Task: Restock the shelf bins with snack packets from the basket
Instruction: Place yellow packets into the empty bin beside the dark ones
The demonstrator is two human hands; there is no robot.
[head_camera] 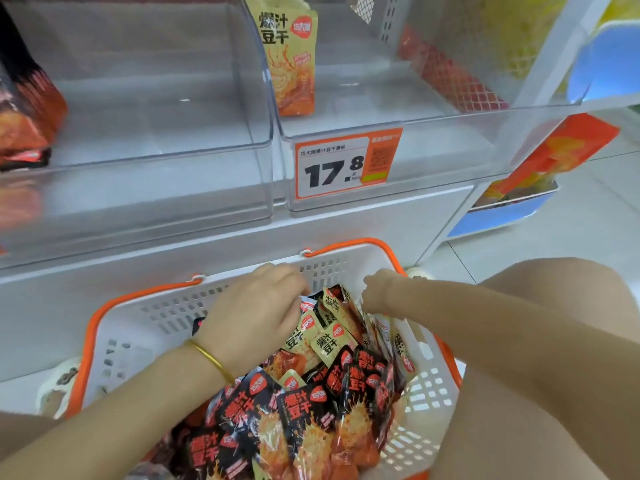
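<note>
A white basket (173, 317) with orange handles sits in front of me, holding several black snack packets (304, 410) and beige snack packets (329, 341). My left hand (252, 313), with a gold bangle on its wrist, reaches into the far side of the basket, fingers curled down onto the beige packets. My right hand (379, 292) is over the far right of the pile with fingers bent down among the beige packets; its fingertips are hidden. Above stand two clear shelf bins: the left bin (156, 147) looks bare, and the right bin (433, 133) has one beige packet (291, 57) upright against its left wall.
An orange price tag (346, 164) reading 17.8 hangs on the right bin's front. Orange-black packets (24, 109) fill a bin at far left. A red-netted item (446, 74) lies behind the right bin. My bare knee (554, 296) is beside the basket, over white floor tiles.
</note>
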